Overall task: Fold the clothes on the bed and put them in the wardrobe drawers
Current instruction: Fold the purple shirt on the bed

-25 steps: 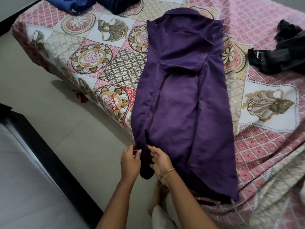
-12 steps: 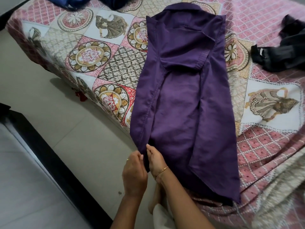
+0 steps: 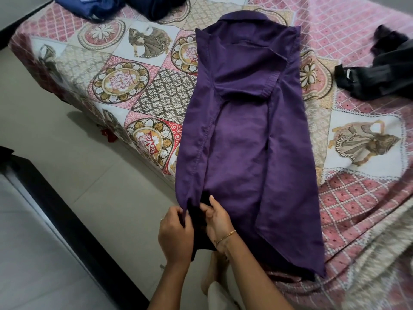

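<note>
Both hands [image 3: 194,229] have risen, gripping the purple shirt [image 3: 243,142] hem, collar far.

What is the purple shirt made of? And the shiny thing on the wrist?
Purple shirt: looks like soft woven cloth, maybe cotton; matte, with stitched seams and soft creases. Bracelet on the right wrist: thin and gold-coloured with a shine, so probably metal, though it is too small to be sure.

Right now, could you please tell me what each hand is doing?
Left hand: fingers pinch the lower left hem of the purple shirt.
Right hand: fingers curled on the same hem, beside the left.
</note>
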The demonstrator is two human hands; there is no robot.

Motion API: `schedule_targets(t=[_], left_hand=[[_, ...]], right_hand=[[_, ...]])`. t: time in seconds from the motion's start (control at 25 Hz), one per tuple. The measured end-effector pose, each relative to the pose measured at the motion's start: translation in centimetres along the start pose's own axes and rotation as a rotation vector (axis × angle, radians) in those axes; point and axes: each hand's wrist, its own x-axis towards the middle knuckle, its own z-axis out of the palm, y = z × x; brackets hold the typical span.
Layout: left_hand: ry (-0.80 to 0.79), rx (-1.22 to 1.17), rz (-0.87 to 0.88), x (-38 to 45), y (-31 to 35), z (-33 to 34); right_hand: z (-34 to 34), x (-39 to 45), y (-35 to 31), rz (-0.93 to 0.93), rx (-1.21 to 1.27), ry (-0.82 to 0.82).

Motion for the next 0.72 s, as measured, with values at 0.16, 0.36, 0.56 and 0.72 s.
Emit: schedule_targets(t=[0.16, 0.36, 0.56, 0.72], left_hand=[[0.043, 0.012, 0.435, -0.6, 0.7, -0.2], [-0.086, 0.093, 0.574, -2.2, 2.6, 0.7], [-0.330, 0.056, 0.363, -4.2, 1.3, 1.1], [-0.641, -0.329, 0.052, -4.8, 0.6, 0.8]], right_hand=[[0.7, -0.9, -1.2, -0.036, 0.192, -0.023], [0.1, -2.1, -1.9, -0.123, -0.002, 0.042], [0.3, -1.8, -1.0, -0.245, -0.285, 0.266], [-0.7, -4.0, -1.4, -0.333, -0.907, 0.568]])
